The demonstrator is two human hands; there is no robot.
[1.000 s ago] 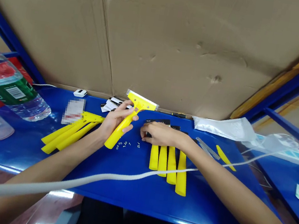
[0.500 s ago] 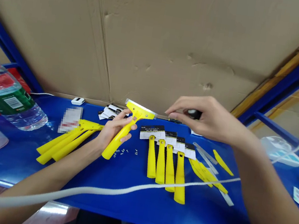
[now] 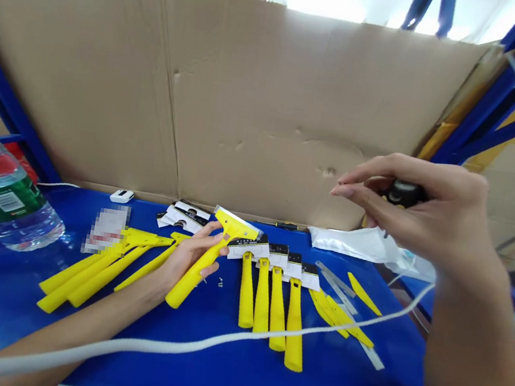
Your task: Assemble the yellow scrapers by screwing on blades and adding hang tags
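My left hand (image 3: 193, 254) is closed round the handle of a yellow scraper (image 3: 200, 271), held tilted above the table with its clear-edged head up. My right hand (image 3: 434, 206) is raised to the right, well apart from the scraper. Tucked in its palm is a black screwdriver-like handle (image 3: 405, 193), the rest of it hidden by the fingers. Thumb and forefinger tips are pinched together; anything between them is too small to make out. Behind the scraper's head lies a row of several yellow scrapers (image 3: 273, 305) with black-and-white cards on their heads. Small screws (image 3: 220, 282) lie near the left hand.
More yellow scrapers (image 3: 95, 272) lie left on the blue table (image 3: 193, 364). Yellow strips and metal blades (image 3: 342, 305) are at right. A screwdriver (image 3: 286, 226) and white packet (image 3: 351, 240) lie along the cardboard wall (image 3: 260, 109). A white cable (image 3: 185, 350) crosses in front; a bottle (image 3: 0, 193) stands left.
The view has tilted up. My right hand has moved right and up, away from the scraper, fingertips still pinched. My left hand keeps hold of the scraper.
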